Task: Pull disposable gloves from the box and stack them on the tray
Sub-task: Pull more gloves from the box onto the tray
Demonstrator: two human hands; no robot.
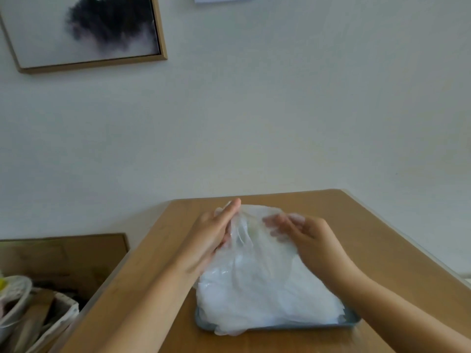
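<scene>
Grey-blue tray [349,324], crinkly translucent gloves [267,289] heaped on it — left hand [216,231] straight-fingered, grip of right hand [312,238] film-veiled, unclear

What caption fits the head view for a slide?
Left hand and right hand settle a clear glove onto the pile heaped on the blue tray.

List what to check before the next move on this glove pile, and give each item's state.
1. Tray sits flat on the table: ok.
2. Glove pile lies inside the tray rim: not ok, it overhangs the near-left edge.
3. Left hand is against the pile's side, fingers straight: ok.
4. Right hand has a firm hold on the top glove: cannot tell, film covers its fingers.
5. Glove box within reach: cannot tell, it is not visible.
</scene>
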